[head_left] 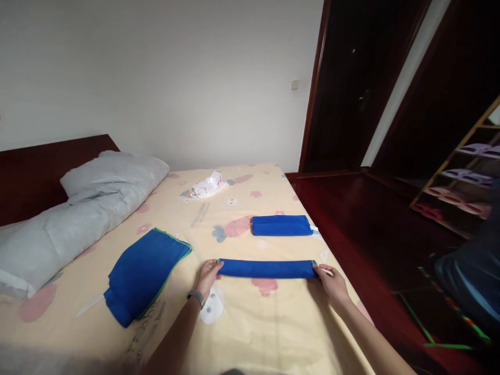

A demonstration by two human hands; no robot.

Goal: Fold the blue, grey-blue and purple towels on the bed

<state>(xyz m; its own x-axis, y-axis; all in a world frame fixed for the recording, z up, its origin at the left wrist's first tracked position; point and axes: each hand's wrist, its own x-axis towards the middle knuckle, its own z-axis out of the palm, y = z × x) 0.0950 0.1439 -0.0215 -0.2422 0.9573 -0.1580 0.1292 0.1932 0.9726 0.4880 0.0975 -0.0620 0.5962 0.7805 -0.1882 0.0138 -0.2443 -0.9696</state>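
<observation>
A blue cloth folded into a long narrow strip (267, 269) stretches between my two hands over the bed. My left hand (210, 276), with a watch on the wrist, pinches its left end. At the right end, the thumb and fingers of my right hand (331, 280) grip the corner. Just beyond lies another folded blue cloth (282, 225), wider and shorter, with a white tag at its right end. To the left, a blue cloth with green edging (146, 273) is spread loosely, a white tag sticking out of its lower left side.
The bed has a pale yellow printed sheet (242, 323). A grey quilt (105, 203) is heaped at the left by the dark headboard (35, 166). A crumpled white plastic bag (209, 185) lies at the far side. Right of the bed stands a shoe rack (449, 166).
</observation>
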